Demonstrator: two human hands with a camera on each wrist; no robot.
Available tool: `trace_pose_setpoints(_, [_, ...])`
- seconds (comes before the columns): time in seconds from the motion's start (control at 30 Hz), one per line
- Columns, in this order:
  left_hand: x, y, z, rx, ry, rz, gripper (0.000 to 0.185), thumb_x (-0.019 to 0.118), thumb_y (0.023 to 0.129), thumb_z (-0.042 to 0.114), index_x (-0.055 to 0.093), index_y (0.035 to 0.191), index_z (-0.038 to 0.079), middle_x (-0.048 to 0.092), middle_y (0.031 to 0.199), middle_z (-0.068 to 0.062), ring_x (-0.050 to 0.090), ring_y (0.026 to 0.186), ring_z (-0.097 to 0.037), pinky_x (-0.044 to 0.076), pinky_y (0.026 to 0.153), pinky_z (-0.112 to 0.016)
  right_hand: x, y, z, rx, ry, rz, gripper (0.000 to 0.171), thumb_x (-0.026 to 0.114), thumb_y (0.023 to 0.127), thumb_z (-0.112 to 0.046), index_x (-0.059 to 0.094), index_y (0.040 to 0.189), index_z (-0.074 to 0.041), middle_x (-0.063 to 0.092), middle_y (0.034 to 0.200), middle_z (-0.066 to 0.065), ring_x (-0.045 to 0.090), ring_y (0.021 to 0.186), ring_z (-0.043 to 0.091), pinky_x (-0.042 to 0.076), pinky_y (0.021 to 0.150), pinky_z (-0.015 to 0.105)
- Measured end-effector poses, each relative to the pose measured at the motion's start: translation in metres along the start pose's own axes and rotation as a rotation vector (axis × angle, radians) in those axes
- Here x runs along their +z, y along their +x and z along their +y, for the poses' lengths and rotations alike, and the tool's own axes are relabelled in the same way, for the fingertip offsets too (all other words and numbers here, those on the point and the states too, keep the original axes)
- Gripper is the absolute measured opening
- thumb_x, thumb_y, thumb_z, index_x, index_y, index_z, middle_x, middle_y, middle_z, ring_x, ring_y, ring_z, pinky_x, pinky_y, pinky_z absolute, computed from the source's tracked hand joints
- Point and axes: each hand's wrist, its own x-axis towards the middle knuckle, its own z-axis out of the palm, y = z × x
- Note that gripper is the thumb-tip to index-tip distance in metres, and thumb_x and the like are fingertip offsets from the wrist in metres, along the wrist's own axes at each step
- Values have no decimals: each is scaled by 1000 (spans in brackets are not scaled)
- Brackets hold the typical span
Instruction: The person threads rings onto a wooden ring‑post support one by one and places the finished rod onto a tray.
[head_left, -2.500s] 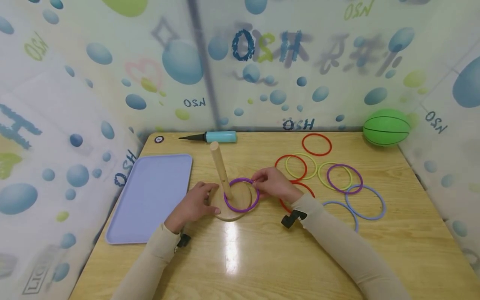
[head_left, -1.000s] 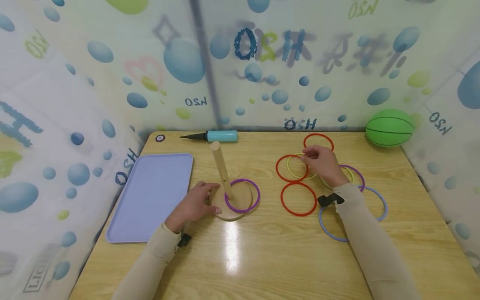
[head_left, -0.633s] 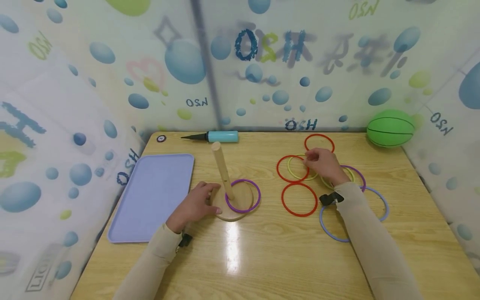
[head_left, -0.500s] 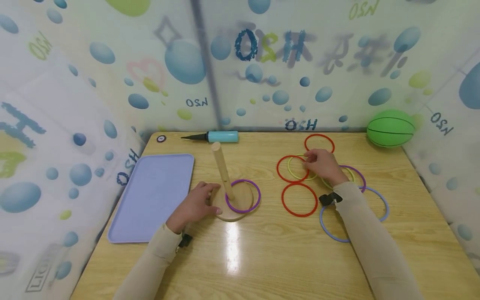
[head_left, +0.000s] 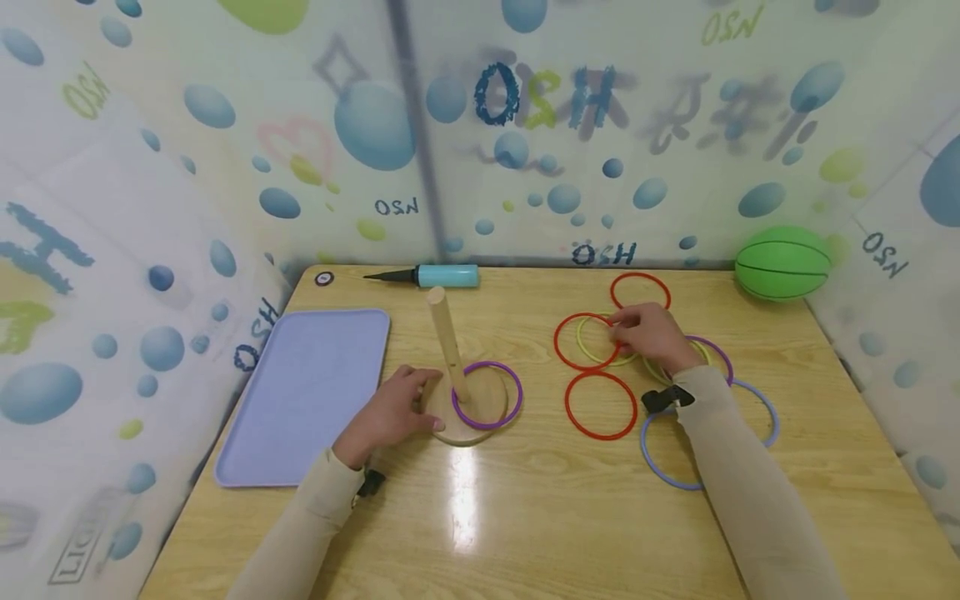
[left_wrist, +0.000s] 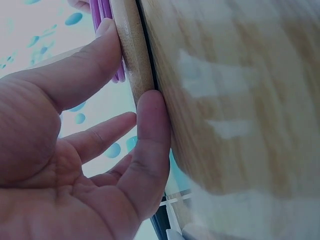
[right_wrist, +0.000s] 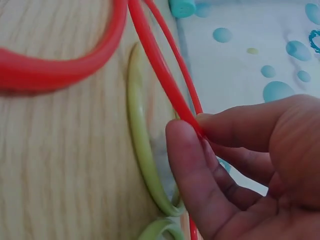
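A wooden stand, a round base [head_left: 483,398] with an upright peg [head_left: 446,337], has a purple ring [head_left: 521,400] round the foot of its peg. At the base's left side, my left hand [head_left: 386,414] grips the edge. The left wrist view shows its thumb near the purple and one finger against the wooden rim. My right hand [head_left: 656,336] pinches a red ring [head_left: 556,340] between thumb and fingers. That ring is tilted up over a yellow-green ring [right_wrist: 137,120] in the right wrist view.
Another red ring [head_left: 600,438] lies nearer me, and a third red ring [head_left: 640,274] farther back. Blue rings [head_left: 642,446] and a purple ring [head_left: 731,375] lie right, partly behind my arm. Around them are a lavender tray [head_left: 315,392], a pump [head_left: 447,276] and a green ball [head_left: 782,263].
My right hand has left the purple ring on the stand and moved right and back to the red ring, which it now pinches and tilts. The left hand has stayed at the base.
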Motion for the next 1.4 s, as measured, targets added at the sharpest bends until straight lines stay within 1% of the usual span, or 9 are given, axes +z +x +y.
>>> trace_pose_setpoints(0.13, [0, -1, 1, 15, 6, -2, 80, 93, 82, 26, 56, 149, 2, 58, 124, -21, 68, 108, -34, 58, 90, -45, -3, -1, 2, 13, 28, 1, 34, 64, 105, -16, 68, 135, 0, 70, 120, 24, 74, 82, 17, 63, 72, 27])
trace_pose_setpoints(0.33, [1, -1, 1, 15, 7, 5, 81, 93, 81, 25, 56, 149, 2, 58, 124, -20, 68, 108, -34, 58, 91, -46, -11, -6, -4, 11, 66, -16, 35, 62, 106, -16, 66, 137, 1, 68, 125, 25, 74, 86, 21, 65, 76, 30])
trace_pose_setpoints(0.6, [2, -1, 0, 4, -3, 6, 82, 94, 81, 26, 56, 150, 2, 58, 123, -20, 68, 109, -34, 57, 93, -46, -16, -15, -19, 22, 118, -53, 38, 62, 107, -15, 61, 140, 3, 64, 128, 27, 73, 91, 24, 66, 82, 39])
trace_pose_setpoints(0.8, [1, -1, 0, 11, 1, 8, 81, 93, 82, 26, 56, 150, 2, 58, 123, -20, 67, 109, -33, 57, 91, -45, -21, -26, -35, -16, 115, -53, 39, 64, 106, -16, 62, 141, 2, 63, 129, 27, 69, 98, 25, 65, 84, 42])
trace_pose_setpoints(0.93, [-1, -1, 1, 21, -6, 8, 81, 93, 82, 25, 56, 150, 1, 58, 123, -21, 65, 108, -33, 56, 90, -45, -25, -36, -48, -40, 146, -53, 39, 64, 107, -18, 61, 141, 1, 61, 133, 27, 67, 103, 21, 65, 86, 41])
trace_pose_setpoints(1.03, [-1, -1, 1, 27, -6, 2, 81, 93, 82, 26, 56, 149, 1, 58, 124, -21, 65, 107, -33, 56, 90, -45, -28, -44, -59, -64, 164, -47, 38, 65, 106, -19, 62, 139, 0, 63, 131, 24, 68, 101, 16, 65, 85, 38])
trace_pose_setpoints(1.2, [0, -1, 0, 28, -4, -3, 81, 93, 82, 26, 56, 150, 1, 58, 124, -22, 66, 108, -34, 57, 91, -46, -33, -58, -78, -123, 189, -29, 37, 67, 106, -23, 64, 136, -2, 67, 122, 12, 71, 95, 9, 65, 83, 34])
trace_pose_setpoints(1.3, [0, -1, 0, 30, -2, -1, 81, 93, 82, 26, 56, 150, 1, 58, 124, -22, 66, 109, -34, 57, 91, -46, -34, -66, -90, -170, 219, -15, 37, 69, 105, -25, 66, 135, -4, 70, 115, 5, 73, 93, 10, 65, 81, 34])
trace_pose_setpoints(1.4, [0, -1, 0, 30, -4, 0, 81, 92, 83, 25, 55, 150, 1, 58, 124, -21, 65, 109, -34, 56, 91, -46, -34, -74, -102, -213, 236, 0, 37, 70, 104, -27, 68, 134, -6, 72, 112, 0, 74, 95, 14, 66, 81, 35])
